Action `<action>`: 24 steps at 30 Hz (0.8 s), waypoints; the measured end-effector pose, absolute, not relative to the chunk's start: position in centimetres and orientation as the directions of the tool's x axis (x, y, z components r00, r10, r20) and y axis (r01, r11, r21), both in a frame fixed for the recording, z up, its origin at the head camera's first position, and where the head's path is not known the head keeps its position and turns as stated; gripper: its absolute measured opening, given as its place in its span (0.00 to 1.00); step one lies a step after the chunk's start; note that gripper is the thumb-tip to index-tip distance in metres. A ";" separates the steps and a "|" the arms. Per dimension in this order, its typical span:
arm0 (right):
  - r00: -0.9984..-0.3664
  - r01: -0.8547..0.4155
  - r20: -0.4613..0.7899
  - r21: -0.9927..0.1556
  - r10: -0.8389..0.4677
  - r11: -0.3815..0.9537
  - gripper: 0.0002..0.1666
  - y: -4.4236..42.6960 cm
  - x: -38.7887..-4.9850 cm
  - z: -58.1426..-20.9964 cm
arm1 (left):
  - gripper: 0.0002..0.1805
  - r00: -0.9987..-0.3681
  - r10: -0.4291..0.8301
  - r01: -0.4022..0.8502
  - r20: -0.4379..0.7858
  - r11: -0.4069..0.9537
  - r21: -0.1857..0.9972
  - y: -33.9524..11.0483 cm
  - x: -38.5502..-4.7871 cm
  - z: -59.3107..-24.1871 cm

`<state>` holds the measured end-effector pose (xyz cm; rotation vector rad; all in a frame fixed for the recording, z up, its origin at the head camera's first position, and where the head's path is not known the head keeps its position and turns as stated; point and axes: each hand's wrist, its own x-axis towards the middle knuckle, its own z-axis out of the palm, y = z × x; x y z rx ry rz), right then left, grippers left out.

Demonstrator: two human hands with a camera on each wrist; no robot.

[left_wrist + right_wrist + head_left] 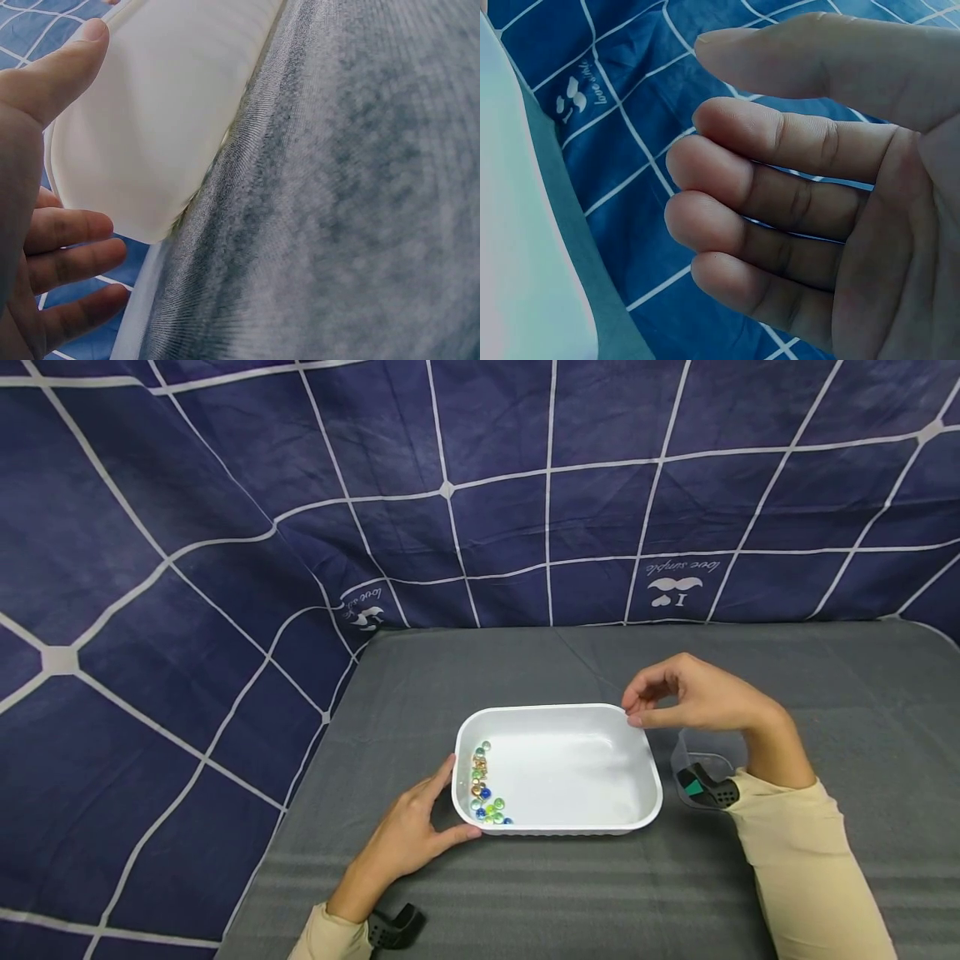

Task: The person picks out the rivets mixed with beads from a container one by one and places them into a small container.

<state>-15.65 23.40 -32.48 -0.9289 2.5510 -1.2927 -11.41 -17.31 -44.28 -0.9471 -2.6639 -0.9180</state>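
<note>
A white rectangular tray [570, 777] rests on the grey cloth. Several glass marbles [480, 777], green, blue, amber and clear, lie gathered along its left end. My left hand [408, 831] is at the tray's front left corner, its thumb by the front rim and its fingers along the left side. In the left wrist view, the thumb lies against the white tray wall [165, 112] and the fingers are loosely bent. Near the far right corner of the tray hovers my right hand [697, 693]. Its fingers [731, 165] are loosely curled with nothing visible between them and the thumb.
A clear plastic container [720, 747] stands right of the tray, partly hidden by my right hand and wrist strap. Grey cloth [525, 893] covers the surface. Behind and to the left hangs a dark blue curtain [495, 543] with white lines.
</note>
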 end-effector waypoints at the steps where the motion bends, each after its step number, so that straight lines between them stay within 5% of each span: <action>1: -0.800 -0.464 0.150 -0.768 -0.581 0.441 0.06 23.3 -15.7 -32.5 | 0.56 -0.786 0.514 0.617 0.345 0.610 0.497 -17.3 -11.4 -44.3; 24: -0.784 -0.462 0.103 -0.756 -0.612 0.465 0.07 21.2 -16.6 -33.1 | 0.56 -0.781 0.509 0.624 0.362 0.608 0.491 -17.4 -11.5 -44.3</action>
